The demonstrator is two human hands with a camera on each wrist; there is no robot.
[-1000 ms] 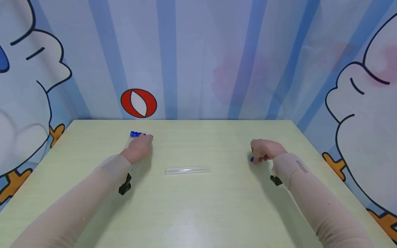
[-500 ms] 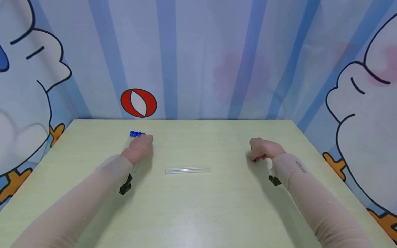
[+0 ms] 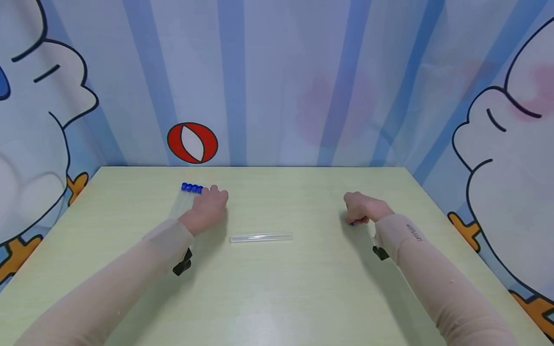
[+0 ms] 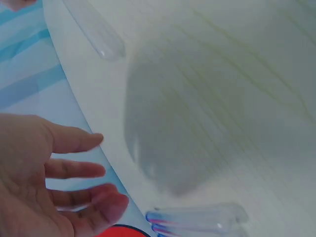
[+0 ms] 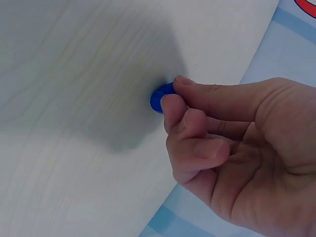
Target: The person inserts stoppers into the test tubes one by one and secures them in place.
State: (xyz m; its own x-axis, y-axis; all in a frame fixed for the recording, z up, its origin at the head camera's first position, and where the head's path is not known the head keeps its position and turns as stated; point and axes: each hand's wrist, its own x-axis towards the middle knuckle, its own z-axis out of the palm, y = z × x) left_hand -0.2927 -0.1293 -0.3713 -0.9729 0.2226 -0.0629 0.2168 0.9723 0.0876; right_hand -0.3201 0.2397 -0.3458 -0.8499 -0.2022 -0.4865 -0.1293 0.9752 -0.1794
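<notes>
Several clear tubes with blue caps (image 3: 189, 187) lie side by side at the back left of the table; the left wrist view shows these capped tubes (image 4: 197, 217) at its bottom. My left hand (image 3: 206, 208) is just right of them, its fingers loosely bent, and the left wrist view shows nothing in its grasp. An uncapped clear tube (image 3: 261, 238) lies crosswise between the hands. Over on the right, my right hand (image 3: 363, 208) pinches a small blue cap (image 5: 160, 98) between thumb and fingertips, close to the tabletop. Part of that cap is hidden by the fingers.
The pale wood-grain table (image 3: 277, 298) ends at a blue striped backdrop (image 3: 277, 86) with a printed red and white ball (image 3: 192, 142). Printed white cartoon figures flank both sides of the table.
My left hand has moved right, off the capped tubes, and its fingers have spread. My right hand has shifted slightly left with the blue cap in its pinch.
</notes>
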